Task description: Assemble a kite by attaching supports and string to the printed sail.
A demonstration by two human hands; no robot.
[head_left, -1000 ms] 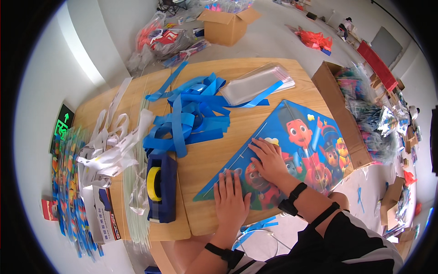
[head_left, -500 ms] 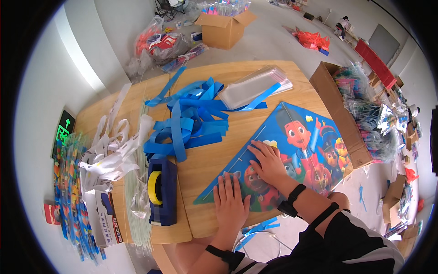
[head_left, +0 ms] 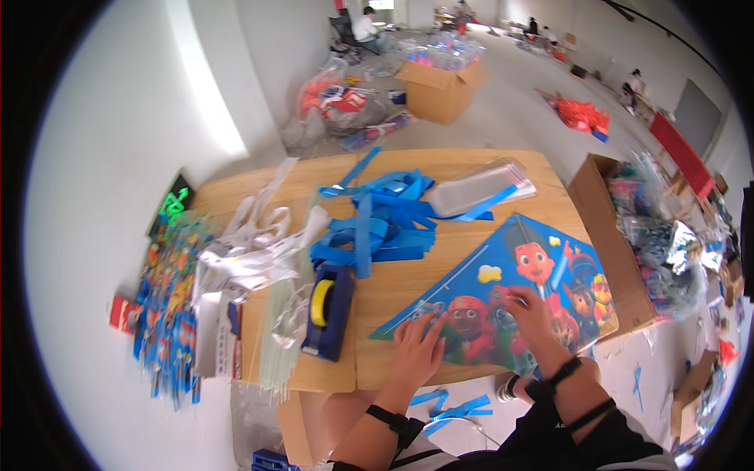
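A blue triangular kite (head_left: 465,318) printed with cartoon figures lies on the wooden table in front of me, with a thin pale rod along its upper left edge. My left hand (head_left: 419,345) rests on its left part, fingers spread loosely. Over the kite's middle, my right hand (head_left: 534,315) is slightly raised with thumb and fingertips drawn together; whether anything is between them I cannot make out. Left of the kite stands a navy tape dispenser (head_left: 336,334) with a yellow-cored roll. Blue ribbon strips (head_left: 373,234) are heaped beyond it.
Clear plastic sleeves (head_left: 467,195) lie at the table's back. White plastic bags (head_left: 250,263) and thin pale rods (head_left: 276,345) cover the left side. A large cardboard box (head_left: 620,271) of wrapped goods stands right; another box (head_left: 438,96) is on the floor beyond. People sit farther off.
My right hand has lifted off the kite, its fingers changing from spread to drawn together. The left hand stays on the kite's left part. The whole view has shifted, showing more of the room.
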